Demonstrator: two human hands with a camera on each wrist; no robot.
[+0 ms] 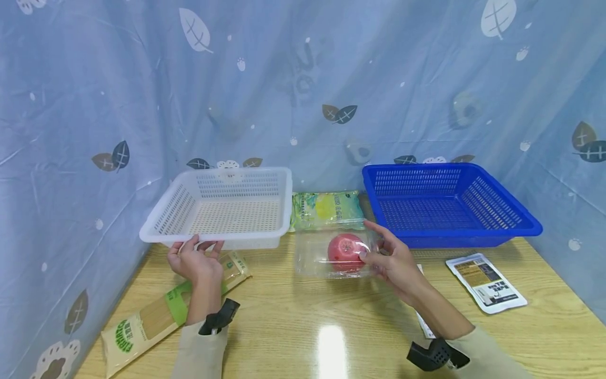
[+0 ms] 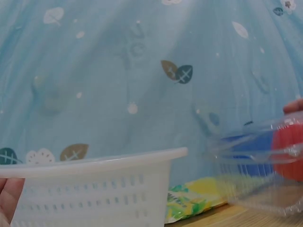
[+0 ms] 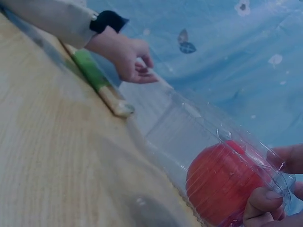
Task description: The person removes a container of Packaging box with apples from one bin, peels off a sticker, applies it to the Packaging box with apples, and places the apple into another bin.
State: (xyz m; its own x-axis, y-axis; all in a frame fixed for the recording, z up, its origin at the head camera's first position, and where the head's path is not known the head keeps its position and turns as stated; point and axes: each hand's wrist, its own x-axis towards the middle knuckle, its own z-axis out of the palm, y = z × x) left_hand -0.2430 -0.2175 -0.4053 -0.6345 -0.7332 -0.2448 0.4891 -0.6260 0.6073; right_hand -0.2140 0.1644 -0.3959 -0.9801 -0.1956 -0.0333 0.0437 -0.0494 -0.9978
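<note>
My left hand (image 1: 196, 263) grips the near rim of a white plastic basket (image 1: 279, 243), which has slotted walls and nothing inside. The left wrist view shows fingers (image 2: 10, 198) under that rim. With my right hand (image 1: 395, 266) I hold a clear plastic box (image 1: 310, 258) by its right end, thumb on the near side. Inside the box, toward that end, sits a round red fruit (image 1: 345, 251). The box is raised above the table in the left wrist view, right of the white basket (image 2: 94, 189).
A blue slotted basket (image 1: 454, 234) stands at the back right. Between the baskets lies a green and yellow packet (image 1: 331, 208). A long noodle packet (image 1: 156, 321) lies under my left forearm. A white pouch (image 1: 487, 282) is at the right. A leaf-print curtain (image 1: 293, 79) hangs behind.
</note>
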